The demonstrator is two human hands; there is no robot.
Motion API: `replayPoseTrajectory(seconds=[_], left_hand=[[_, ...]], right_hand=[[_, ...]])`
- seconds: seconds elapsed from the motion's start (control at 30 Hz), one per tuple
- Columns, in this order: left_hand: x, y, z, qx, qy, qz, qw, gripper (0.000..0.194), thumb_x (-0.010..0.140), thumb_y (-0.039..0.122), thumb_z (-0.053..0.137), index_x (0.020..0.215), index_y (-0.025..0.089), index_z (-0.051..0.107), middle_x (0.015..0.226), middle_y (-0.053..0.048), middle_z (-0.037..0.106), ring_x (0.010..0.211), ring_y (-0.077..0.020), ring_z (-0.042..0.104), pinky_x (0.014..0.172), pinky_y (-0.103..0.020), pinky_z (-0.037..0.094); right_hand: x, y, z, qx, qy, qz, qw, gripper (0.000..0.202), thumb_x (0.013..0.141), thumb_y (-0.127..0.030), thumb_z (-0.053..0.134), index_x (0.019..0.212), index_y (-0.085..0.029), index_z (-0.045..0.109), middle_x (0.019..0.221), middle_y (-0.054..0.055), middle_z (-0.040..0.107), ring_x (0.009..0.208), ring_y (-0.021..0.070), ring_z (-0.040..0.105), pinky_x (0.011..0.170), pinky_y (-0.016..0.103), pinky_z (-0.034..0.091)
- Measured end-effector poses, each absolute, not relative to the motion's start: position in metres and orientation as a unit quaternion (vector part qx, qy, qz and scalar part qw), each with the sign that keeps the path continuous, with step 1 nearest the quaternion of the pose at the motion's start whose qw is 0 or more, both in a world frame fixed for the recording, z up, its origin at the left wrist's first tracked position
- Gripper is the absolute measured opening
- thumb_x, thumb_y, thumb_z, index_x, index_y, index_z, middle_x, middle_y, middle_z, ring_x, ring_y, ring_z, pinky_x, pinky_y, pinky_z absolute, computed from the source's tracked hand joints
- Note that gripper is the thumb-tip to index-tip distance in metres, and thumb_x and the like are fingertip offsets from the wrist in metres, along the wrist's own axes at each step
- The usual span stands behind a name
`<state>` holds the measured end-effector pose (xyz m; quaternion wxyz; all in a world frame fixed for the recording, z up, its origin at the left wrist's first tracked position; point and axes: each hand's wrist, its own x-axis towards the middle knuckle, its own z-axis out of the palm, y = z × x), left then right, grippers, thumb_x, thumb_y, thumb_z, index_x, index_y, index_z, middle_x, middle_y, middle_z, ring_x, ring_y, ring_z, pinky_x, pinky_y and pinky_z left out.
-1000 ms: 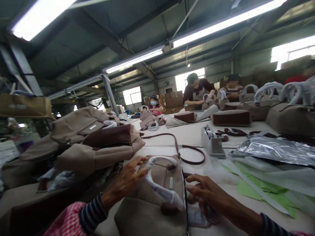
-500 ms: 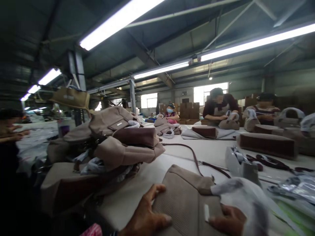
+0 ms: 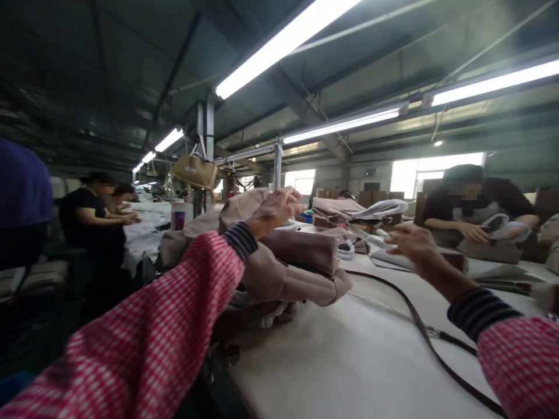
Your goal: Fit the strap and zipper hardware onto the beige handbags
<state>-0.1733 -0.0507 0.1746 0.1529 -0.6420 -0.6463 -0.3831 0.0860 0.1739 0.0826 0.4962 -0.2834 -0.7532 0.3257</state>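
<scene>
My left hand (image 3: 276, 213) is raised over the heap of taupe handbags, fingers apart and holding nothing. Opposite it, my right hand (image 3: 410, 244) reaches forward above the table with its fingers spread. Between and beyond my hands is a taupe handbag (image 3: 336, 207) with white-wrapped handles (image 3: 384, 208); one handle comes close to my right fingertips, and I cannot tell whether they touch. Whether this bag rests on something is hidden. In the heap, a bag with a dark brown base (image 3: 301, 250) lies on its side above another taupe bag (image 3: 279, 279).
A brown strap (image 3: 413, 308) with a metal clip curves across the white table (image 3: 314, 361). Across the table a co-worker (image 3: 476, 203) handles another bag. More people (image 3: 96, 209) sit at the left. A tan bag (image 3: 194, 170) hangs by a post.
The handbag that was between my hands near the table's front is away from there. Both hands have moved up and forward and let go. My view has turned left.
</scene>
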Motion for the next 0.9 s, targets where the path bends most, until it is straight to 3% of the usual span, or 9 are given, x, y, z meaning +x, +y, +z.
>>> replayPoseTrajectory(seconds=[0.1, 0.17, 0.23, 0.3, 0.4, 0.5, 0.63, 0.77, 0.9], left_hand=[[-0.197, -0.108, 0.12, -0.694, -0.646, -0.265, 0.174, 0.029, 0.101, 0.038, 0.057, 0.105, 0.014, 0.073, 0.104, -0.005, 0.076, 0.098, -0.0227, 0.068, 0.097, -0.041, 0.053], [-0.195, -0.13, 0.084, -0.706, -0.647, -0.211, 0.192, 0.023, 0.1, 0.036, 0.063, 0.102, 0.016, 0.074, 0.104, -0.005, 0.076, 0.104, -0.0263, 0.067, 0.106, -0.048, 0.047], [-0.184, -0.137, 0.06, -0.698, -0.643, -0.131, 0.286, 0.027, 0.101, 0.042, 0.062, 0.106, 0.017, 0.072, 0.109, -0.009, 0.074, 0.113, -0.0306, 0.064, 0.112, -0.056, 0.04], [-0.172, -0.133, 0.048, -0.684, -0.627, -0.079, 0.365, 0.04, 0.1, 0.053, 0.061, 0.112, 0.016, 0.07, 0.116, -0.015, 0.071, 0.124, -0.0361, 0.058, 0.115, -0.061, 0.034], [-0.158, -0.119, 0.04, -0.696, -0.602, -0.042, 0.39, 0.06, 0.093, 0.064, 0.066, 0.124, 0.013, 0.064, 0.116, -0.019, 0.069, 0.119, -0.038, 0.059, 0.111, -0.06, 0.037], [-0.154, -0.105, 0.031, -0.706, -0.602, -0.02, 0.371, 0.058, 0.091, 0.058, 0.07, 0.123, 0.011, 0.062, 0.106, -0.017, 0.069, 0.099, -0.034, 0.063, 0.097, -0.054, 0.045], [-0.162, -0.095, 0.018, -0.705, -0.624, -0.021, 0.336, 0.047, 0.095, 0.055, 0.067, 0.114, 0.012, 0.063, 0.101, -0.017, 0.069, 0.092, -0.0324, 0.064, 0.08, -0.045, 0.048], [-0.178, -0.091, 0.009, -0.704, -0.638, -0.052, 0.309, 0.036, 0.101, 0.049, 0.059, 0.115, 0.017, 0.066, 0.1, -0.014, 0.071, 0.095, -0.0304, 0.067, 0.087, -0.045, 0.048], [-0.187, -0.086, 0.004, -0.709, -0.63, -0.073, 0.307, 0.04, 0.103, 0.047, 0.056, 0.126, 0.017, 0.066, 0.109, -0.015, 0.073, 0.104, -0.0311, 0.067, 0.094, -0.046, 0.047]], right_hand=[[0.051, 0.151, 0.061, -0.304, -0.775, 0.317, 0.455, 0.029, 0.091, -0.039, 0.066, 0.102, -0.012, 0.072, 0.102, 0.015, 0.074, 0.091, 0.0296, 0.071, 0.069, 0.04, 0.059], [0.031, 0.127, 0.06, -0.277, -0.824, 0.195, 0.455, 0.032, 0.092, -0.043, 0.064, 0.104, -0.015, 0.075, 0.11, 0.015, 0.074, 0.1, 0.0318, 0.068, 0.078, 0.044, 0.056], [0.008, 0.101, 0.067, -0.222, -0.863, 0.006, 0.453, 0.039, 0.092, -0.046, 0.066, 0.118, -0.017, 0.073, 0.124, 0.016, 0.069, 0.113, 0.0355, 0.061, 0.091, 0.047, 0.05], [-0.018, 0.08, 0.072, -0.164, -0.889, -0.151, 0.401, 0.059, 0.089, -0.044, 0.071, 0.141, -0.017, 0.061, 0.135, 0.018, 0.063, 0.121, 0.038, 0.053, 0.096, 0.047, 0.044], [-0.056, 0.067, 0.067, -0.139, -0.907, -0.266, 0.295, 0.083, 0.086, -0.036, 0.072, 0.159, -0.015, 0.038, 0.141, 0.022, 0.058, 0.117, 0.0386, 0.051, 0.092, 0.045, 0.04], [-0.074, 0.075, 0.056, -0.191, -0.901, -0.294, 0.257, 0.076, 0.089, -0.024, 0.061, 0.16, -0.012, 0.036, 0.131, 0.023, 0.061, 0.112, 0.0372, 0.055, 0.089, 0.044, 0.037], [-0.062, 0.088, 0.06, -0.219, -0.908, -0.27, 0.234, 0.069, 0.082, -0.017, 0.06, 0.149, -0.012, 0.047, 0.119, 0.019, 0.069, 0.105, 0.0329, 0.06, 0.086, 0.04, 0.037], [-0.027, 0.08, 0.095, -0.258, -0.902, -0.237, 0.252, 0.049, 0.08, -0.017, 0.06, 0.129, -0.017, 0.062, 0.104, 0.015, 0.074, 0.087, 0.0293, 0.065, 0.071, 0.033, 0.035], [0.035, 0.068, 0.137, -0.307, -0.878, -0.177, 0.321, 0.034, 0.081, -0.027, 0.07, 0.115, -0.02, 0.069, 0.086, 0.011, 0.073, 0.074, 0.0265, 0.062, 0.066, 0.033, 0.033]])
